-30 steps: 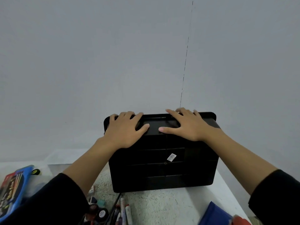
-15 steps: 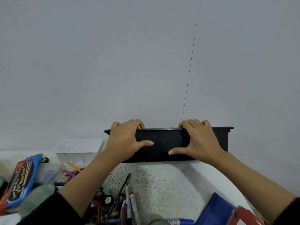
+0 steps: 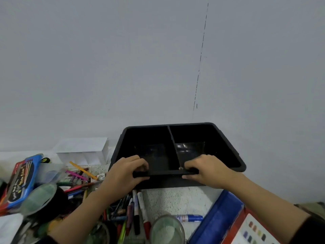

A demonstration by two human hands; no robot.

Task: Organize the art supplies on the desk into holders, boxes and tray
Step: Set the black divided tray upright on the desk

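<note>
A black tray (image 3: 226, 147) with two empty compartments, split by a divider, stands upright on the speckled desk against the wall. My left hand (image 3: 123, 175) grips its near rim at the left, thumb under, fingers over the edge. My right hand (image 3: 209, 170) grips the same rim at the right. A heap of pens, pencils and markers (image 3: 133, 210) lies on the desk below the tray, between my forearms.
A white divided box (image 3: 82, 152) stands left of the tray. A blue pencil case (image 3: 21, 180) lies at far left. Two round mesh holders (image 3: 38, 198) (image 3: 167, 229) lie near the front. A blue marker (image 3: 189, 217) and a blue box (image 3: 218, 221) are at lower right.
The tray has been turned over from bottom-up, through standing on edge, to open side up. Both hands shifted from its underside to its near rim.
</note>
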